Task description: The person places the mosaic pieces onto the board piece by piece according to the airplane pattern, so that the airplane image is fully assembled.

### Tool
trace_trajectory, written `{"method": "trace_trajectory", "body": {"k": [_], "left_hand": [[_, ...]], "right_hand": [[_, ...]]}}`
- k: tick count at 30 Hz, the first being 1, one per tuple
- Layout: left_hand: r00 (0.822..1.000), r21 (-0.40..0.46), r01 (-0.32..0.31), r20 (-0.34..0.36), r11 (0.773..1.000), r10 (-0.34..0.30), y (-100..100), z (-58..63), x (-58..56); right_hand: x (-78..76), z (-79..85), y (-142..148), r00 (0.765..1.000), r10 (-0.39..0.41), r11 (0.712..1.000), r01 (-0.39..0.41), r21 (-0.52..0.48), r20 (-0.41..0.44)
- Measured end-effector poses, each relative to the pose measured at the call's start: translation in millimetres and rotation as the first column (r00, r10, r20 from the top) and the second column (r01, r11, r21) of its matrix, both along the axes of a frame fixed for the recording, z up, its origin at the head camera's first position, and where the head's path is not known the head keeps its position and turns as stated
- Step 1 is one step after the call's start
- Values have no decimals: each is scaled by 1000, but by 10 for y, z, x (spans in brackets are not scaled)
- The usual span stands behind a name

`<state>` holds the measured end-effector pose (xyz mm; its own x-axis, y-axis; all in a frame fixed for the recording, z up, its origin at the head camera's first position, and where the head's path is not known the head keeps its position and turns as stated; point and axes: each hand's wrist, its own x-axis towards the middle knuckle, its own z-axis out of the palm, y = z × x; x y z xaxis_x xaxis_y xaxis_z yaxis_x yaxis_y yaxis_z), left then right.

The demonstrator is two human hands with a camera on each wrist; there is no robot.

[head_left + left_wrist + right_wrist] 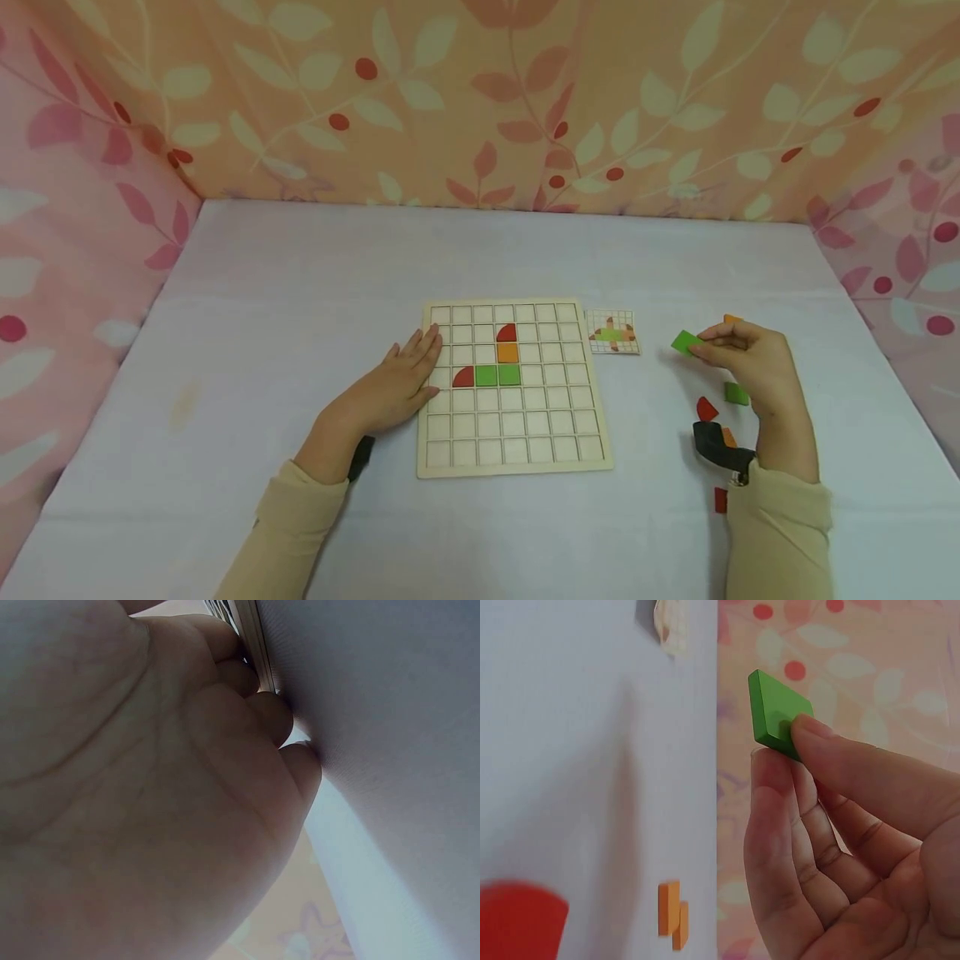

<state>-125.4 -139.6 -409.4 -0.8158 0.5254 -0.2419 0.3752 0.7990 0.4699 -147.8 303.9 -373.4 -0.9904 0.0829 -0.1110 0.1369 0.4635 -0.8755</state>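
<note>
My right hand (pixel 753 362) pinches a green square tile (pixel 780 709) between thumb and fingers, held above the table right of the picture card (pixel 612 332). In the head view that green tile (pixel 686 342) is at the fingertips. My left hand (pixel 393 387) rests with extended fingers against the left edge of the wooden grid board (pixel 517 472). On the board lie a red quarter-round tile (pixel 507 333), an orange square tile (pixel 507 352), two green square tiles (pixel 497 375) and another red quarter-round tile (pixel 464 377). The left wrist view shows mostly my palm (pixel 150 787).
Loose pieces lie around my right hand: a green tile (pixel 737 393), a red rounded tile (pixel 707 409), an orange tile (pixel 729 437), a red tile (pixel 721 500), and orange pieces (pixel 669 907) farther back. A floral curtain (pixel 480 108) borders the white table (pixel 337 258).
</note>
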Motion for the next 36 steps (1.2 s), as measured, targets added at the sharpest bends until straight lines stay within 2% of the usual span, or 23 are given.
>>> {"method": "trace_trajectory", "body": {"k": [7,14,25,36], "left_hand": [[1000,2,2,-4,1000,-2,-4,-15,-20],[1000,-6,9,-2,1000,-9,3,2,-32],[1000,5,-6,7,1000,6,-5,-9,-29],[1000,-8,-4,17,1000,4,2,9,-26]], "right_hand": [[-85,-3,-256,995,83,996,-81,30,-49],[-160,-6,-544,993,116,991,-115,61,-5],[-225,-31,-1080,968,252,967,-252,-38,-2],[-195,-104,-1350,945,321,947,-318,-44,65]]}}
